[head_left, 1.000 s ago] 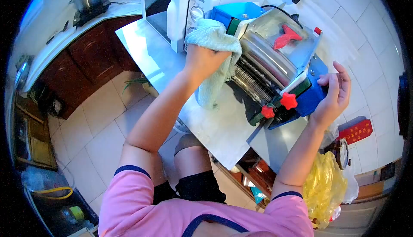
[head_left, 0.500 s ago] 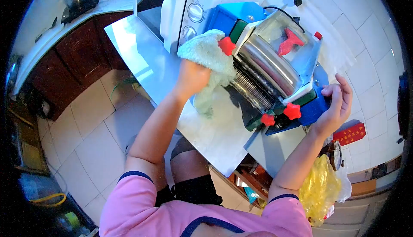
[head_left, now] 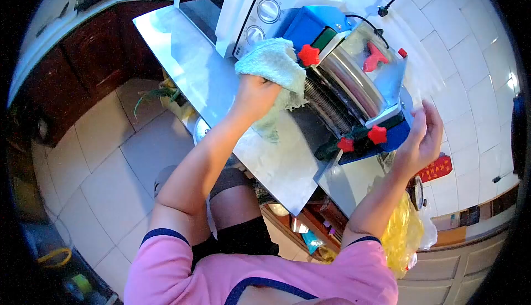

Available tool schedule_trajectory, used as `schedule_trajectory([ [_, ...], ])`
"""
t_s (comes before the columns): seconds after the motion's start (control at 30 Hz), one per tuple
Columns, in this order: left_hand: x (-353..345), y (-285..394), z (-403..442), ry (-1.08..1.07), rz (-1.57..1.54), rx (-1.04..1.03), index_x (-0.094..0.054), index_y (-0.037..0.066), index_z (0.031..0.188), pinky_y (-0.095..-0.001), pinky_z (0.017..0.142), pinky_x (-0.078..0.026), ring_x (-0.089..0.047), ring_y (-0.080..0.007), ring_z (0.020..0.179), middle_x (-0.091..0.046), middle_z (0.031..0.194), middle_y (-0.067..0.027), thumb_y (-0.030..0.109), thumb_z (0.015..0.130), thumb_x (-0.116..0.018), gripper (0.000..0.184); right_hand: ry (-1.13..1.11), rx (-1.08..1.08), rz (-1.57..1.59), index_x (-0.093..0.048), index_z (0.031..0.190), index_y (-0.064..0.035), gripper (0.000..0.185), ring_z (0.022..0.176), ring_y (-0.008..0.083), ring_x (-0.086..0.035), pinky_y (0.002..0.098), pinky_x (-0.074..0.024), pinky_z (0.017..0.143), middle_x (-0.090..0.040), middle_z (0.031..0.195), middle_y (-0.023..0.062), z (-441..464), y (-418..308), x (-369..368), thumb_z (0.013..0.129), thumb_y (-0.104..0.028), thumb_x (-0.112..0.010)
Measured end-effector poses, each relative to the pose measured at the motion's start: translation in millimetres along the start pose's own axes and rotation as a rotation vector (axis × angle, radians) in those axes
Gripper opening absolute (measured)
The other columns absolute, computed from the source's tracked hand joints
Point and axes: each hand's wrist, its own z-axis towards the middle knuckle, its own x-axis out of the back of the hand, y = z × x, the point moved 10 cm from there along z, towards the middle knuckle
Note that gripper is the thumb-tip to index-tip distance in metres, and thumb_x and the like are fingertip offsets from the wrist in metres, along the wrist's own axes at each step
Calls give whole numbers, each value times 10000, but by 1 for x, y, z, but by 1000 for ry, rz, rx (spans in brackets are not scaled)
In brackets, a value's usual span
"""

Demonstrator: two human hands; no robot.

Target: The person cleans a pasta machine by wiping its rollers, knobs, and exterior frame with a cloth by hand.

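Note:
My left hand (head_left: 257,97) is closed around a pale green cloth (head_left: 271,64). The bunched cloth lies against the left end of a blue noodle machine (head_left: 310,22), close to its red star-shaped knob (head_left: 308,55), and one end hangs below my fist. The machine has a smooth steel roller (head_left: 351,81) and a ridged cutting roller (head_left: 329,106) in front of it. At the machine's right end, my right hand (head_left: 423,139) holds nothing, its fingers loosely bent. Whether it touches the blue side cannot be made out. A red scoop-shaped piece (head_left: 375,57) lies in the clear top tray.
A white microwave (head_left: 268,9) stands behind the machine on a white table (head_left: 276,166). A black plug (head_left: 383,11) lies near the tiled wall. Yellow plastic bags (head_left: 404,233) hang below my right forearm, and a red label (head_left: 437,168) is beside them.
The view has shifted slightly. My left hand stays closed on the cloth by the machine's left end. My right hand's fingers have turned and sit a little off the machine's right side.

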Motion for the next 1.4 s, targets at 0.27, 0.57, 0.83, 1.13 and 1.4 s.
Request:
schedule_trajectory([
  [0.27, -39, 45, 32, -102, 463, -166, -631, 15, 962, -345, 812, -458, -607, -245, 911, -636, 962, -123, 41, 732, -626, 232, -299, -494, 479, -622, 951, 16, 197, 755, 85, -543, 208, -420, 699, -595, 781, 34, 4, 86, -26, 894, -151, -535],
  [0.57, -52, 36, 45, -276, 475, -23, -623, 24, 990, -341, 742, -476, -618, -230, 861, -643, 935, -116, 85, 752, -601, 246, -268, -450, 407, -627, 929, -2, 185, 771, 98, -561, 241, -438, 720, -614, 795, 39, 2, 81, -20, 865, -165, -566],
  [0.83, -67, 41, 53, -270, 776, -148, -589, 9, 1009, -395, 823, -443, -574, -357, 928, -603, 993, -196, 131, 776, -605, 263, -321, -384, 403, -617, 988, -1, 205, 803, 85, -542, 213, -419, 756, -585, 849, 19, 3, 79, -25, 888, -163, -543],
  [1.13, -52, 13, 53, -373, 334, 159, -602, 16, 1033, -354, 796, -467, -614, -276, 904, -641, 983, -168, 134, 728, -618, 328, -274, -369, 422, -625, 956, -13, 187, 761, 101, -559, 239, -440, 724, -601, 797, 36, 5, 80, -24, 876, -161, -543],
  [1.4, -62, 33, 57, -314, 740, 26, -620, 27, 1019, -354, 836, -458, -605, -260, 936, -641, 1001, -132, 135, 748, -641, 293, -285, -385, 451, -623, 981, -3, 183, 766, 92, -561, 219, -436, 716, -602, 800, 40, 4, 82, -26, 885, -132, -535],
])
